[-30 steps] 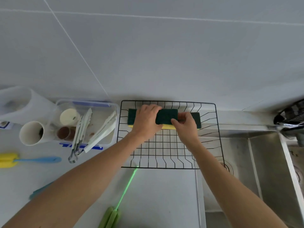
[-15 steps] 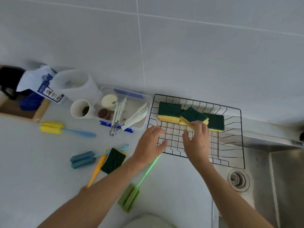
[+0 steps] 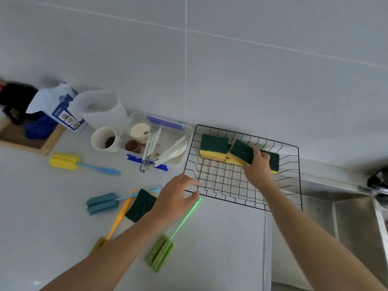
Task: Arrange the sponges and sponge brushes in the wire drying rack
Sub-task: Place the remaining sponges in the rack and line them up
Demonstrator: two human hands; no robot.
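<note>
Three sponges [image 3: 213,146] sit at the back of the wire rack [image 3: 228,185], the right hand [image 3: 255,168] holds the middle one, the empty left hand [image 3: 176,199] spreads wide, and one sponge [image 3: 141,204] and four brushes [image 3: 102,203] wait on the counter.

This is a kitchen: a pale grey worktop [image 3: 220,238] runs along a wall of large light grey tiles [image 3: 252,70] and ends at a stainless-steel sink [image 3: 346,217] with a dark tap [image 3: 378,181] above it. A black wire drying rack [image 3: 294,202] holding green-and-yellow scouring sponges [image 3: 213,147] straddles the sink's edge, beside a clear plastic tub of white tongs [image 3: 172,151].
</note>
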